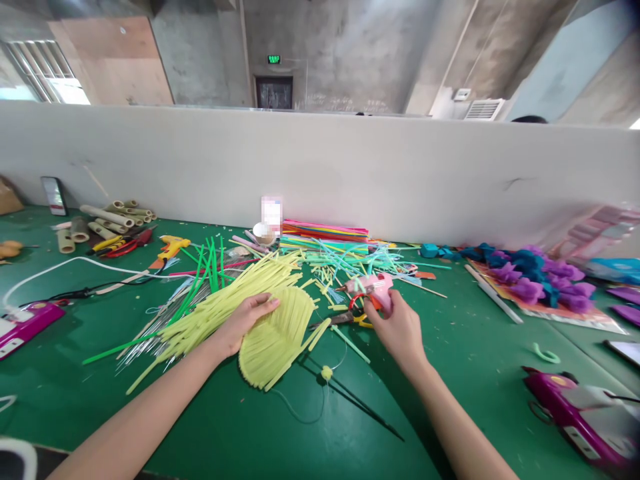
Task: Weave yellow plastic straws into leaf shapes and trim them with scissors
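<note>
My left hand (pixel 249 323) is closed on the edge of a flat yellow leaf-like piece made of pipe cleaners (pixel 277 337) laid side by side. My right hand (pixel 400 328) is wrapped around the handle of a pink hot glue gun (pixel 377 287), its nozzle pointing left. Under the glue gun lie scissors (pixel 336 320), their handles partly hidden by my right hand. Below the leaf piece, a small yellow ball (pixel 327 373) sits by a thin wire and a dark stick (pixel 367 401). Left of the leaf piece spreads a bundle of loose yellow pipe cleaners (pixel 240 293).
Colourful pipe cleaners (pixel 325 231) lie along the white partition (pixel 320 167). At left are a yellow glue gun (pixel 173 247), pliers (pixel 117 245), bamboo pieces (pixel 107 217) and a purple power strip (pixel 37 323). Purple and blue flowers (pixel 530 273) and another power strip (pixel 575 413) are at right.
</note>
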Demonstrator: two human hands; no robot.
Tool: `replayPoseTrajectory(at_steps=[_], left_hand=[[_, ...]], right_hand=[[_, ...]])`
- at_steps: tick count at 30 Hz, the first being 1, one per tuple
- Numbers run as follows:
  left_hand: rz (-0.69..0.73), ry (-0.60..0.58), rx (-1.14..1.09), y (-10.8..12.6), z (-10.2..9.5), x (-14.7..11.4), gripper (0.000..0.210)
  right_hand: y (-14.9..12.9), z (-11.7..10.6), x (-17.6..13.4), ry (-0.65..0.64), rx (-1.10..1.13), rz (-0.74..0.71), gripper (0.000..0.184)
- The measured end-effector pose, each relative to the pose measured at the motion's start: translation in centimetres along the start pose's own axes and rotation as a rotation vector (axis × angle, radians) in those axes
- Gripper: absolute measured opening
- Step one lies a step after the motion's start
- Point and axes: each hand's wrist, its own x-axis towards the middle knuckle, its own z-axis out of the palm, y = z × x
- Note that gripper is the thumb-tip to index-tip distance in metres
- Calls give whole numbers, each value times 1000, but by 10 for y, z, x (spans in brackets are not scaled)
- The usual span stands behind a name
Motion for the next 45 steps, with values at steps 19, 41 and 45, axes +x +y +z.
replayPoseTrajectory(at_steps=[19, 41, 45], left_hand=[[-22, 13, -3, 0, 0, 0, 36], [-27, 9, -26, 0, 0, 0, 34], [-20, 10, -18, 0, 0, 1, 33]], right_hand=[[-11, 9, -12, -65, 13, -104, 34], [-5, 14, -12, -45, 16, -146, 35], [-4, 15, -12, -45, 15, -150, 37]])
